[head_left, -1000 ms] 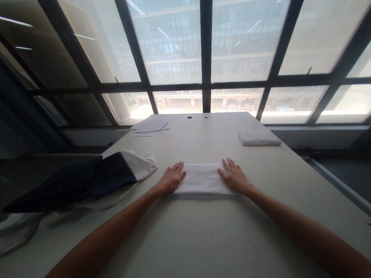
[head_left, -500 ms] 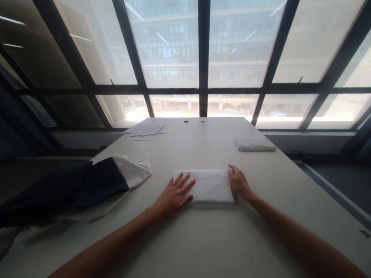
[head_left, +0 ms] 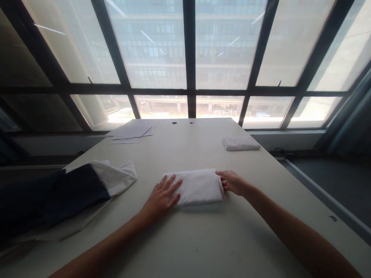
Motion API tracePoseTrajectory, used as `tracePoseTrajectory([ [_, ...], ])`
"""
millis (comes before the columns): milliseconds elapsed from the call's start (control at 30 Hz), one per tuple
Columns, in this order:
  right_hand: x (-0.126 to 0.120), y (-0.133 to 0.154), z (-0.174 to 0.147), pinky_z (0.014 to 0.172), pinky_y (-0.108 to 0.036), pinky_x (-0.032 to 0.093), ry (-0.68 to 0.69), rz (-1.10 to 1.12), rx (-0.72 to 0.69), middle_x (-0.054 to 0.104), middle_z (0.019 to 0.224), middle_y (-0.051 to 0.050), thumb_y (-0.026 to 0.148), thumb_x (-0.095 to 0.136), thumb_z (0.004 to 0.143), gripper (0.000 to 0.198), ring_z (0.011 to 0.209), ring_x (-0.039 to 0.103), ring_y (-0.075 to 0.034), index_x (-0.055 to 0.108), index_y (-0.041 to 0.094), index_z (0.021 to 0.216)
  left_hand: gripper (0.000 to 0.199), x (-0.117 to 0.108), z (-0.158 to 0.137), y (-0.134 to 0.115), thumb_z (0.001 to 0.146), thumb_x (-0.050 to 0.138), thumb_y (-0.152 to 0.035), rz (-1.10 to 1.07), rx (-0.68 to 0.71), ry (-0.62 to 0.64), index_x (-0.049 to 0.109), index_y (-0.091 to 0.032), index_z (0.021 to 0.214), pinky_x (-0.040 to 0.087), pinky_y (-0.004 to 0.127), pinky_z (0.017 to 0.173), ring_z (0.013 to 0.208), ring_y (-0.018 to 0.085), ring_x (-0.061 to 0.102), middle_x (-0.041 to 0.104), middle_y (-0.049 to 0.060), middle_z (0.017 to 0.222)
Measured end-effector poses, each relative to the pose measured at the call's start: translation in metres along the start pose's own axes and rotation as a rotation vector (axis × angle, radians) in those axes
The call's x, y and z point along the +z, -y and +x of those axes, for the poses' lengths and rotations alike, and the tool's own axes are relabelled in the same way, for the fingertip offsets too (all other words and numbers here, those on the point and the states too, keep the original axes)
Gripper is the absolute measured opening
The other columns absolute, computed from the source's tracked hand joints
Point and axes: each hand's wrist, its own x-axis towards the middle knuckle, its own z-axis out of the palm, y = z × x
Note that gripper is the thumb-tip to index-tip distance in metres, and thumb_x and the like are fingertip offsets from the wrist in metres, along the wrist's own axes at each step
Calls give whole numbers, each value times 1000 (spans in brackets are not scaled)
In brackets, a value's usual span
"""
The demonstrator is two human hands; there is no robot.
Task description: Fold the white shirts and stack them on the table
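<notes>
A folded white cloth [head_left: 199, 187] lies as a flat rectangle on the white table [head_left: 182, 240], slightly tilted. My left hand [head_left: 159, 198] rests flat on its left end, fingers spread. At the right end, my right hand [head_left: 232, 183] pinches the folded edge, thumb on the upper corner and the other fingers curled at the side, partly hidden by the cloth. That right edge looks a little raised. I cannot tell from its folds what kind of fabric article it is.
Navy and white fabric [head_left: 77, 194] lies loosely heaped on the left side. A second folded white cloth [head_left: 241, 143] is near the right edge farther back. Loose paper sheets [head_left: 131, 132] lie at the back left. Large windows [head_left: 221, 43] stand beyond the table.
The view has turned slightly right, so everything sits farther left. My right hand has shifted its hold on the cloth's right edge, which is now a bit lifted. My left hand stays flat.
</notes>
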Motion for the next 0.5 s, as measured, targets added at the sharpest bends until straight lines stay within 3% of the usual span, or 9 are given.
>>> tracePoseTrajectory([
  [100, 5, 2, -8, 67, -30, 57, 143, -3, 100, 71, 89, -10, 49, 67, 87, 35, 74, 67, -19, 67, 14, 95, 53, 5, 0, 4, 102, 43, -51, -26, -12, -53, 45, -35, 152, 31, 57, 117, 152, 35, 23, 34, 6, 163],
  [200, 17, 1, -16, 81, -33, 58, 292, 113, 39, 73, 102, -8, 39, 75, 83, 32, 88, 70, -21, 67, 18, 106, 53, 10, 1, 6, 101, 44, -50, -58, -42, -82, 46, -33, 151, 30, 58, 119, 153, 35, 21, 36, 7, 162],
  [367, 33, -9, -12, 76, -33, 59, 164, 193, 56, 76, 100, -8, 15, 73, 71, 39, 84, 71, -21, 65, 18, 109, 48, 14, 6, 12, 100, 44, -44, -168, -133, -148, 55, -26, 143, 31, 59, 119, 151, 35, 25, 37, 10, 161],
  [500, 20, -11, -1, 75, -33, 59, 137, 179, 51, 76, 98, -7, 12, 68, 70, 40, 81, 71, -21, 64, 18, 109, 50, 17, 11, 22, 98, 42, -40, -262, -251, -243, 54, -18, 142, 33, 51, 120, 144, 30, 40, 44, 14, 154],
])
